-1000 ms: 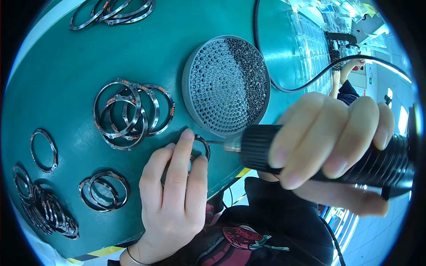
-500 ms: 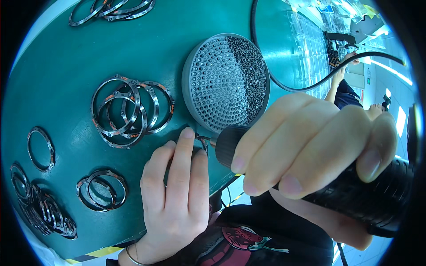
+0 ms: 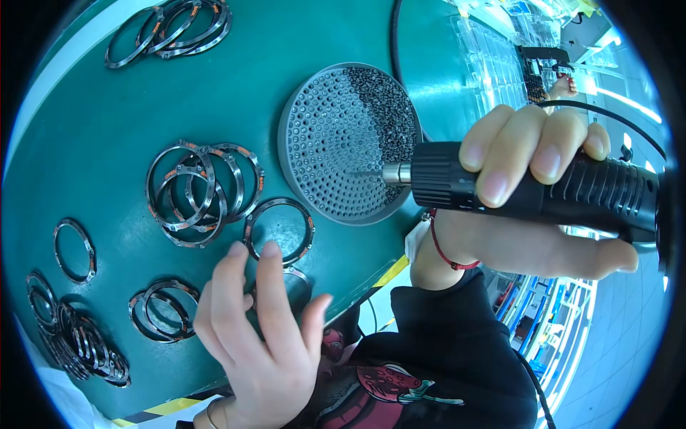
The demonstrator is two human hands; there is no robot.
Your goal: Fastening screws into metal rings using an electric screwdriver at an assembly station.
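My right hand (image 3: 525,146) is wrapped around a black electric screwdriver (image 3: 446,175), held nearly level. Its thin bit points left over a round grey tray (image 3: 284,150) full of small holes; whether the tip touches anything is unclear. Small dark screws (image 3: 382,96) are heaped along the tray's right side. My left hand (image 3: 261,350) is open, fingers spread, with fingertips at the lower left edge of a metal ring (image 3: 312,229) lying on the table in front of the tray. Beneath my fingers another curved edge shows, partly hidden.
Overlapping rings (image 3: 150,186) lie left of the tray, with more at the far left (image 3: 132,57). A single ring (image 3: 92,264), a pair (image 3: 171,336) and a pile (image 3: 78,343) lie nearer left. A black cable (image 3: 395,43) runs behind the tray. Another person's hand (image 3: 564,87) shows far right.
The screwdriver has gone from the ring under my left hand to above the tray. My left hand's fingers have spread and drawn back, uncovering the ring.
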